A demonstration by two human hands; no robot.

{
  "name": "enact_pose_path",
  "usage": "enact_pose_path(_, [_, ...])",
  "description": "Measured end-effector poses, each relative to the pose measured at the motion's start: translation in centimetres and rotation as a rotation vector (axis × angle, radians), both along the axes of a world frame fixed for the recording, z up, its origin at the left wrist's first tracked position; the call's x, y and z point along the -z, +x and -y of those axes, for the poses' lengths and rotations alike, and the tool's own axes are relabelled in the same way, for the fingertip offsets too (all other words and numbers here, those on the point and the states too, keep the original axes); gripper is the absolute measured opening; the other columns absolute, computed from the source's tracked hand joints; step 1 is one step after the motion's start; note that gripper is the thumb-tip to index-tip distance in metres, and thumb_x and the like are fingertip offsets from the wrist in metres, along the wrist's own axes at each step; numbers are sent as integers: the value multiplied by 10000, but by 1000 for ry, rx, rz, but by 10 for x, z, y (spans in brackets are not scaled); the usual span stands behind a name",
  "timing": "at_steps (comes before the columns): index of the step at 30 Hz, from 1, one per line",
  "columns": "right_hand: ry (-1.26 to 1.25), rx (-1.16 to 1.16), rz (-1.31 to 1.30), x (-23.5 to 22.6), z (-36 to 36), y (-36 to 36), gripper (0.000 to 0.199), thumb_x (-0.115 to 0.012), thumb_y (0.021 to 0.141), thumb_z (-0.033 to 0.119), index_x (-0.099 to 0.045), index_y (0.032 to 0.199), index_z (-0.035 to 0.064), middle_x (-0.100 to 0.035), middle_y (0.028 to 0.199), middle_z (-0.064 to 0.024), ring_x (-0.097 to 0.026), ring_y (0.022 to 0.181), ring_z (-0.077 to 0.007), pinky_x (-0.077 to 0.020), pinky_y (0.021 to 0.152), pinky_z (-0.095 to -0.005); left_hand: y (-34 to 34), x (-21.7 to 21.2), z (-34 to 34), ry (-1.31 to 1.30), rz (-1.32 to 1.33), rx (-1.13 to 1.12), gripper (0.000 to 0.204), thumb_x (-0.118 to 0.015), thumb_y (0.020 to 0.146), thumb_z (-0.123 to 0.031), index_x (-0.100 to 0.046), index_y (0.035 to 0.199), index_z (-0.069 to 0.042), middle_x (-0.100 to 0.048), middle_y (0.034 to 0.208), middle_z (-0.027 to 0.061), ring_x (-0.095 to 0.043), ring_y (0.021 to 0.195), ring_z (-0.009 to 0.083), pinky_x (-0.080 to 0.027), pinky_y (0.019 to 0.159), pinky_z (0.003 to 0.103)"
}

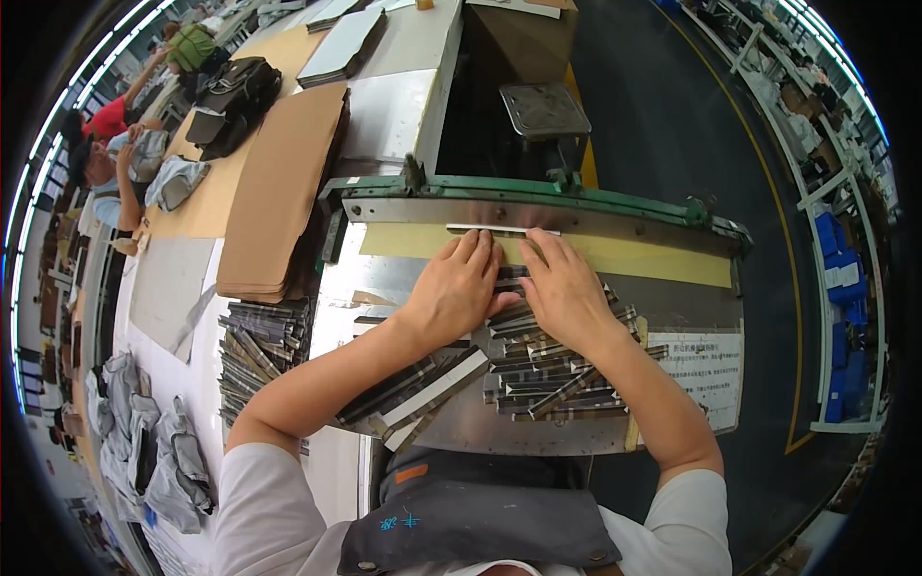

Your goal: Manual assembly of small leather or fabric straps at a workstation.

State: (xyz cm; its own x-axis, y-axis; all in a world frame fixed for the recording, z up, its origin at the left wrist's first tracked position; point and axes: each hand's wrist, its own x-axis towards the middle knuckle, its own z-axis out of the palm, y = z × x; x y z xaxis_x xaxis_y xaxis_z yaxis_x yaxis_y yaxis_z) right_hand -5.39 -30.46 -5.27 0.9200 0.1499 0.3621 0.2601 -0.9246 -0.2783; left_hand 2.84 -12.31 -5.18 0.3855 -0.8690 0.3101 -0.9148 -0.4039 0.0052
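Observation:
A narrow white-edged dark strip (509,229) lies along the foot of the metal bar of a green-framed bending machine (615,197). The fingertips of my left hand (453,290) rest on its near edge, fingers stretched forward and the thumb pointing inward. Beside it, my right hand (565,293) reaches the same strip with its fingers extended. Both palms face down over the steel bed, beyond which runs a yellow band (653,263). Under and between my hands lies a loose heap of dark and brown checked strips (547,379), partly hidden by my right hand and forearm.
More strips (259,350) are piled left of the machine, near stacked brown cardboard sheets (283,192). A longer white-faced strip (437,387) lies near me. A printed sheet (706,370) covers the bed's right side. Beyond are a metal stool (545,108), grey cloth pieces (154,442) and co-workers.

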Motion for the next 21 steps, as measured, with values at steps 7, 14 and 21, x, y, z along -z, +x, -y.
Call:
enact_pose_path(7, [76,-92,60,-16,-3,-3,317,-653,733,73,-606,1043,26,-579,1036,-149,-546,988,-357,-435,869,-460,2,9,4,-184,-95,-16,495,-654,827,-417,-602,1073,9,-546,993,147,-517,943,296,-457,845,402])
enact_pose_path(14, [108,-230,22,-13,7,-3,505,-493,844,-32,-470,1347,-5,-505,1359,-197,-462,1272,-379,-365,1069,-447,-8,12,14,-337,-207,173,293,-706,787,-248,-629,956,-22,-560,1005,137,-551,928,325,-479,836,414])
enact_pose_path(21, [-65,-144,-73,-11,5,-10,415,-556,853,6,-525,1265,-31,-518,1328,-200,-455,1274,-379,-351,1073,-460,6,14,17,-118,-68,53,205,-641,765,-186,-678,894,-31,-600,982,89,-558,988,280,-487,851,374])
